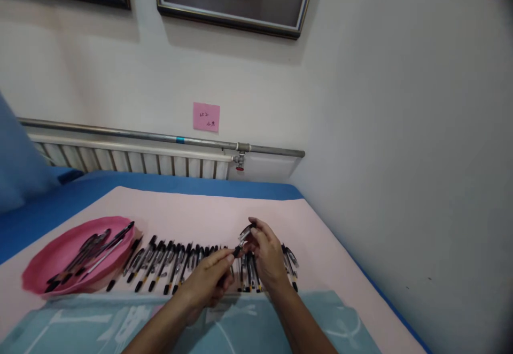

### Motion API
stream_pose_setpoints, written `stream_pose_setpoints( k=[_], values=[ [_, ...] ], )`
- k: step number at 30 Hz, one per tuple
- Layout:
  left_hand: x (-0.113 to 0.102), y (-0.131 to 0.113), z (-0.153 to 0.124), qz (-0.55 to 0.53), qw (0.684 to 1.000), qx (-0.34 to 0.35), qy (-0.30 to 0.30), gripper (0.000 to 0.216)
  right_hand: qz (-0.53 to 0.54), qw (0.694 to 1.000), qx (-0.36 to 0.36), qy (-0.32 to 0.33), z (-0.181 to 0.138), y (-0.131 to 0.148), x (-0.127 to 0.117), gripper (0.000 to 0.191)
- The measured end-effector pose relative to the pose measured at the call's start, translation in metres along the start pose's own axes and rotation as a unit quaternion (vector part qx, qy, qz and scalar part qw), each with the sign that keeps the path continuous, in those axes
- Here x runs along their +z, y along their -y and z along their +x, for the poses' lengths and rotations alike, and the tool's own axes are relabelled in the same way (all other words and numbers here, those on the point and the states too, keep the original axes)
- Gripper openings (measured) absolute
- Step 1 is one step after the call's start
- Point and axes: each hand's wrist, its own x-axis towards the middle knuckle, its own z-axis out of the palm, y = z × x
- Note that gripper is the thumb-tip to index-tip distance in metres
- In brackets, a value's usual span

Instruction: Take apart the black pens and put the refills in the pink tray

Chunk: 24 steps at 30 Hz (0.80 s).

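Note:
My left hand (210,279) and my right hand (267,255) meet above a row of black pens (176,263) laid side by side on a pale pink cloth (192,215). Both hands pinch one black pen (239,248) between them. The left fingers grip its lower body. The right fingers close on its clear cap end (245,232). The pen is lifted a little above the row and tilted up to the right.
A pink tray (48,260) at the left holds several more pens. A light teal cloth (248,327) covers the near edge. Blue bedding (180,185) lies behind the pink cloth. A radiator (132,159) and a pipe run along the back wall, and a white wall closes the right.

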Motion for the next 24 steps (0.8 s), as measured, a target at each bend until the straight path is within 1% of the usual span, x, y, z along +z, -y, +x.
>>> stream_pose_setpoints(
  k=[2, 6, 9, 12, 18, 21, 24],
  values=[
    [0.003, 0.000, 0.003, 0.003, 1.000, -0.003, -0.001, 0.046, -0.006, 1.000, -0.018, 0.005, -0.001, 0.000, -0.003, 0.032],
    [0.007, -0.004, 0.008, 0.014, 1.000, -0.015, -0.004, 0.048, -0.034, 0.997, -0.065, -0.028, 0.003, 0.004, -0.017, 0.030],
    [0.011, -0.009, 0.011, 0.021, 1.000, -0.013, -0.004, 0.049, -0.057, 0.996, -0.060, -0.024, 0.004, 0.007, -0.024, 0.029],
    [0.013, -0.012, 0.015, 0.030, 0.999, -0.011, 0.008, 0.048, -0.084, 0.995, -0.047, -0.011, 0.001, 0.009, -0.024, 0.029],
    [0.012, -0.011, 0.023, 0.044, 0.998, -0.011, 0.036, 0.044, -0.091, 0.991, -0.082, -0.057, 0.002, 0.012, -0.029, 0.029],
    [0.010, -0.009, 0.025, 0.041, 0.999, -0.011, 0.031, 0.043, -0.105, 0.991, -0.070, -0.041, 0.002, 0.012, -0.029, 0.028],
    [0.005, -0.004, 0.027, 0.039, 0.999, -0.016, 0.020, 0.044, -0.141, 0.988, -0.056, 0.002, -0.001, 0.010, -0.024, 0.028]
  ],
)
